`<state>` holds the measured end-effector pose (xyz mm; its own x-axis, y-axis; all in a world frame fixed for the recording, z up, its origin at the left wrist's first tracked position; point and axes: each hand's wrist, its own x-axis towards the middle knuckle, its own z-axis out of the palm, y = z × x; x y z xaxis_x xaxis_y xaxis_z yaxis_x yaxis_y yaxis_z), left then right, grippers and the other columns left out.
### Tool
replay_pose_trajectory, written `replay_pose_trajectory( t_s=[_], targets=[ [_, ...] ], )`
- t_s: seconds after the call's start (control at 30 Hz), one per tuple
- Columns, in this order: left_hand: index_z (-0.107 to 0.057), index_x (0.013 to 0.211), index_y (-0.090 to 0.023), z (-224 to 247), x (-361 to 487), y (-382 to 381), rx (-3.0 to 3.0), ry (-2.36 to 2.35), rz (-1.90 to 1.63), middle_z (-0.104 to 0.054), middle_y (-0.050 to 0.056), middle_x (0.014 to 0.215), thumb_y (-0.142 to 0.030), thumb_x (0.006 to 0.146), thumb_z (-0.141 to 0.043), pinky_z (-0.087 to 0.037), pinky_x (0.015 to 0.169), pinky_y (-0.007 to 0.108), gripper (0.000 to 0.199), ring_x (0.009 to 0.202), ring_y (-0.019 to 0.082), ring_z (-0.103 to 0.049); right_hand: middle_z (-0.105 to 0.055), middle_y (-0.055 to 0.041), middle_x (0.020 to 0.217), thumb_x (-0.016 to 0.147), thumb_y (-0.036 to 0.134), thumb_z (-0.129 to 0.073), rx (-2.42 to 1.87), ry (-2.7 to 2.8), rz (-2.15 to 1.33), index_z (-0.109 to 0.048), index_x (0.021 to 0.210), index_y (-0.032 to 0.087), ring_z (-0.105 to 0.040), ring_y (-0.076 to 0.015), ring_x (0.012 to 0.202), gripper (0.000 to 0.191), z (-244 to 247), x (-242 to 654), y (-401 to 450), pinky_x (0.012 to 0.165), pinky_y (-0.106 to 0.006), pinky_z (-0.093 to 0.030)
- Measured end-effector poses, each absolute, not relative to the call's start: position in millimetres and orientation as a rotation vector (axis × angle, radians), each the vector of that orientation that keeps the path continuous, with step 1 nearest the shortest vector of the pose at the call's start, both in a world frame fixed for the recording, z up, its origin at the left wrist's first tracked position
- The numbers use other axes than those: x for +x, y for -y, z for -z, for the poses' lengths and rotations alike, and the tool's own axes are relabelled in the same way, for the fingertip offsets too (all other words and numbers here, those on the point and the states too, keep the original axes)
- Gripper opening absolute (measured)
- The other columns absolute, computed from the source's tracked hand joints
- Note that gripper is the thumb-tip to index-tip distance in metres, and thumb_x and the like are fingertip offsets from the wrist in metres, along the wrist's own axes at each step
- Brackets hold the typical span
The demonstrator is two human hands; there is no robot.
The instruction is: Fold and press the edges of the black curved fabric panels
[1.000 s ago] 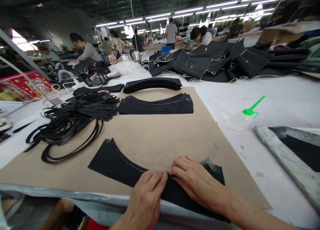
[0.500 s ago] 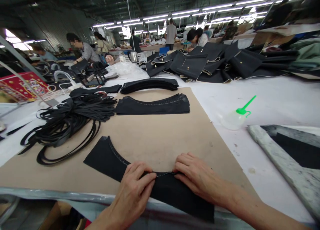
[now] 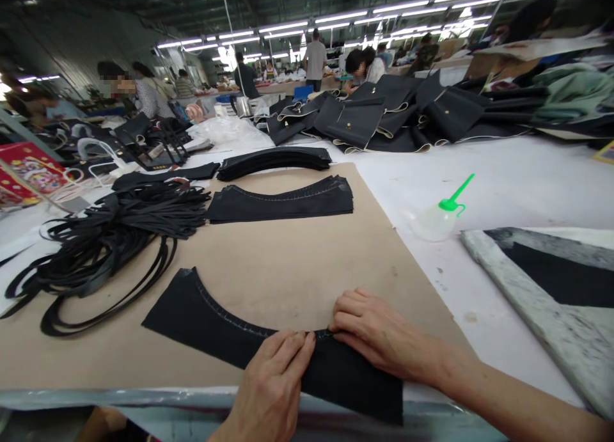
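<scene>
A black fabric piece (image 3: 206, 323) with a concave curved edge lies slanted on brown board, its lower right corner reaching past the table's front edge. White marks run along a narrow band at that curve. My left hand (image 3: 278, 381) has its fingers together, holding the middle of the curved edge. Just right of it, my right hand (image 3: 378, 333) pinches the same edge, with the thumb mostly hidden. A short stretch of edge shows between the hands. Beyond them lie a stack of similar curved pieces (image 3: 283, 205) and another dark stack (image 3: 275, 160).
Black straps (image 3: 119, 231) lie heaped at left on the brown board (image 3: 288, 256). To the right are a clear bottle with a green spout (image 3: 434, 221) and a marbled slab (image 3: 508, 301) bearing a black piece. Black panels (image 3: 355, 119) pile up behind; people work farther back.
My left hand has slid right along the curved edge, closer to my right hand, uncovering more of the marked band. The view has shifted slightly to the right.
</scene>
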<state>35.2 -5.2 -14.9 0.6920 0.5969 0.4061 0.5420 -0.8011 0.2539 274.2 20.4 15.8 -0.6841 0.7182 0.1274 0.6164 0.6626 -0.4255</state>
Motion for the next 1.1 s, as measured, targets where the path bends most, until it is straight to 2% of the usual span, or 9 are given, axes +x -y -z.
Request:
replay_pose_trajectory(
  t_s=[0.07, 0.2, 0.4, 0.6, 0.8, 0.93, 1.0, 1.1],
  targets=[
    [-0.053, 0.125, -0.012, 11.4, 35.7, 3.8, 2.760, -0.941, -0.729, -0.062, 0.012, 0.105, -0.007, 0.088, -0.039, -0.052, 0.085, 0.035, 0.040, 0.098, 0.022, -0.056, -0.057, -0.0018, 0.089, 0.094, 0.017, -0.050, -1.063, 2.596, -0.519, -0.057, 0.085, 0.019, -0.051, -0.0165, 0.086, 0.011, -15.3, 278.3, -21.1, 0.079, -0.031, -0.037],
    [-0.063, 0.100, -0.018, 3.1, 51.8, -2.4, 2.604, -1.115, -0.767, -0.060, 0.006, 0.082, -0.013, 0.091, -0.044, -0.052, 0.069, 0.032, 0.021, 0.076, 0.019, -0.056, -0.057, -0.0016, 0.087, 0.095, 0.018, -0.050, -1.041, 2.606, -0.494, -0.058, 0.087, 0.019, -0.050, -0.0159, 0.085, 0.012, -13.8, 282.6, -21.7, 0.078, -0.031, -0.038],
    [-0.058, 0.116, -0.014, 14.2, 78.3, 1.6, 2.605, -1.060, -0.872, -0.061, 0.010, 0.093, -0.005, 0.087, -0.037, -0.054, 0.073, 0.034, 0.036, 0.083, 0.020, -0.057, -0.056, -0.0030, 0.089, 0.096, 0.019, -0.047, -1.016, 2.622, -0.460, -0.057, 0.089, 0.019, -0.050, -0.0174, 0.087, 0.012, -9.4, 284.8, -20.4, 0.081, -0.032, -0.038],
    [-0.050, 0.126, -0.007, 18.8, 62.8, 8.6, 2.782, -0.880, -0.830, -0.061, 0.014, 0.102, -0.004, 0.083, -0.038, -0.054, 0.080, 0.036, 0.045, 0.093, 0.023, -0.056, -0.056, -0.0030, 0.090, 0.093, 0.019, -0.053, -1.060, 2.608, -0.490, -0.056, 0.085, 0.017, -0.050, -0.0172, 0.087, 0.008, -11.2, 281.2, -13.8, 0.081, -0.031, -0.039],
    [-0.054, 0.120, -0.013, -4.3, 40.9, 1.5, 2.767, -0.773, -0.635, -0.062, 0.009, 0.097, -0.003, 0.085, -0.039, -0.052, 0.079, 0.033, 0.040, 0.089, 0.020, -0.055, -0.055, -0.0022, 0.091, 0.091, 0.017, -0.056, -1.096, 2.515, -0.602, -0.055, 0.087, 0.018, -0.050, -0.0171, 0.089, 0.004, -11.1, 274.4, -6.6, 0.081, -0.030, -0.039],
    [-0.061, 0.104, -0.017, -5.5, 54.3, 4.1, 2.636, -0.989, -0.732, -0.058, 0.007, 0.087, -0.007, 0.087, -0.042, -0.050, 0.070, 0.033, 0.027, 0.081, 0.020, -0.054, -0.055, -0.0005, 0.092, 0.088, 0.015, -0.061, -1.125, 2.412, -0.743, -0.056, 0.088, 0.019, -0.050, -0.0164, 0.091, 0.007, -10.9, 278.3, -7.1, 0.080, -0.028, -0.039],
    [-0.061, 0.099, -0.017, -1.6, 65.4, 6.2, 2.541, -1.092, -0.770, -0.056, 0.007, 0.090, -0.007, 0.086, -0.044, -0.050, 0.071, 0.033, 0.023, 0.084, 0.020, -0.054, -0.056, -0.0005, 0.092, 0.086, 0.014, -0.063, -1.134, 2.395, -0.795, -0.057, 0.089, 0.019, -0.051, -0.0166, 0.091, 0.009, -11.8, 280.5, -8.4, 0.080, -0.028, -0.040],
    [-0.060, 0.103, -0.017, 3.0, 78.1, 8.5, 2.417, -1.094, -0.717, -0.057, 0.008, 0.097, -0.003, 0.085, -0.041, -0.051, 0.077, 0.032, 0.030, 0.091, 0.019, -0.055, -0.056, -0.0009, 0.094, 0.084, 0.012, -0.065, -1.137, 2.369, -0.855, -0.058, 0.090, 0.019, -0.051, -0.0170, 0.092, 0.011, -13.0, 282.5, -10.4, 0.081, -0.028, -0.040]
  ],
)
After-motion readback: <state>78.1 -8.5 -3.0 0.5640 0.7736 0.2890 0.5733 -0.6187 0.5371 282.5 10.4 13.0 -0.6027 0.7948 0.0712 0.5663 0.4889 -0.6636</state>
